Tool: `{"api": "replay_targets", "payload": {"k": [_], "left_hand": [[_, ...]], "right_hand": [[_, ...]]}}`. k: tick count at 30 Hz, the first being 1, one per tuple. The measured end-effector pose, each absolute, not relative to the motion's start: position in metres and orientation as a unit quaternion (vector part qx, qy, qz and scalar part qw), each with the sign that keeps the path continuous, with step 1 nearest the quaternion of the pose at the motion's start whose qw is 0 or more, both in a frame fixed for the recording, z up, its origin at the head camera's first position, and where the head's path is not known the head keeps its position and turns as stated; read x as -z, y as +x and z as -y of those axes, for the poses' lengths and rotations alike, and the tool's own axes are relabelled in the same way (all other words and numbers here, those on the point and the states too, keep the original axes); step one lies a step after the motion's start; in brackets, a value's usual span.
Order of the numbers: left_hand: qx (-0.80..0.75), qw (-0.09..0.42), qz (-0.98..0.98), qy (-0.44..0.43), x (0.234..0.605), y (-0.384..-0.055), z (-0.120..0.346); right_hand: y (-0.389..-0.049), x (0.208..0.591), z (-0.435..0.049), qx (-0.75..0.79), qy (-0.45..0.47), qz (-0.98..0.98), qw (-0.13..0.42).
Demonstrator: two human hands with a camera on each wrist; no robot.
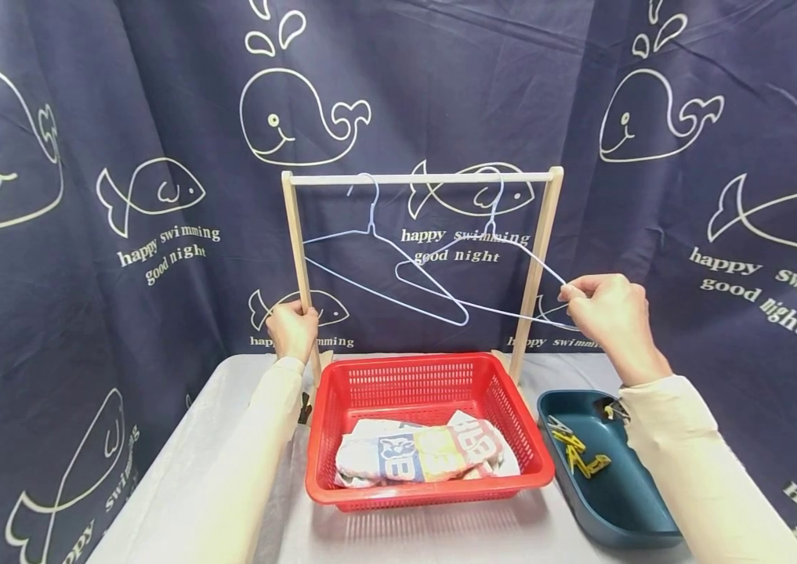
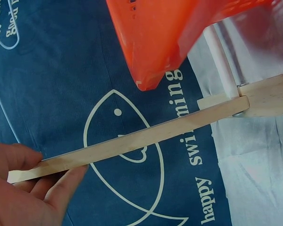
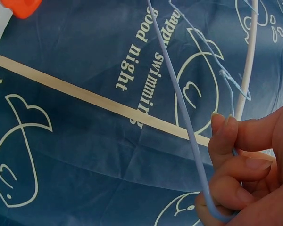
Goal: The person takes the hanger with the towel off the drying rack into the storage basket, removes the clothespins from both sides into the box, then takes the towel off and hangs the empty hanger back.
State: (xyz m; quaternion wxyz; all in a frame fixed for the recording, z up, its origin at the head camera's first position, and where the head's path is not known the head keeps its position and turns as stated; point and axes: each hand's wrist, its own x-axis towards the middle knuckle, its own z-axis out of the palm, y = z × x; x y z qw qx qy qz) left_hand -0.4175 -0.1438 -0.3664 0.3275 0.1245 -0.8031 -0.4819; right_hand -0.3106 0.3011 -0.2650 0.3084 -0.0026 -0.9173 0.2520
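A wooden rack (image 1: 542, 235) with a white top bar (image 1: 426, 179) stands on the table, and two blue hangers hang from it. My left hand (image 1: 292, 329) grips the rack's left post (image 2: 122, 143), thumb on one side and fingers on the other. The right hand (image 1: 610, 313) pinches the right corner of the right-hand hanger (image 1: 493, 235). In the right wrist view, its fingers curl round the wire of that hanger (image 3: 184, 103). Beside it, the left-hand hanger (image 1: 398, 304) hangs at a slant, overlapping it in the head view.
Below the rack sits a red basket (image 1: 433, 495) holding folded printed cloth (image 1: 415, 453). To its right is a dark teal tray (image 1: 624, 525) with several yellow clips (image 1: 574, 456) and a few other clips. A navy printed curtain (image 1: 193, 94) hangs close behind the table (image 1: 193, 439).
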Motion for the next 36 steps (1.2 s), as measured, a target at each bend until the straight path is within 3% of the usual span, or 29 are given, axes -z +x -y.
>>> {"api": "replay_targets", "payload": {"k": [28,36], "left_hand": [[0.486,0.327,0.801,0.125,0.365,-0.416,0.143],[0.485,0.33,0.801,0.123,0.366,-0.416,0.144]], "right_hand": [[-0.325,0.285,-0.301,-0.275,-0.01,0.932,0.235],[-0.326,0.288,-0.3,-0.268,-0.018,0.933,0.239]]}}
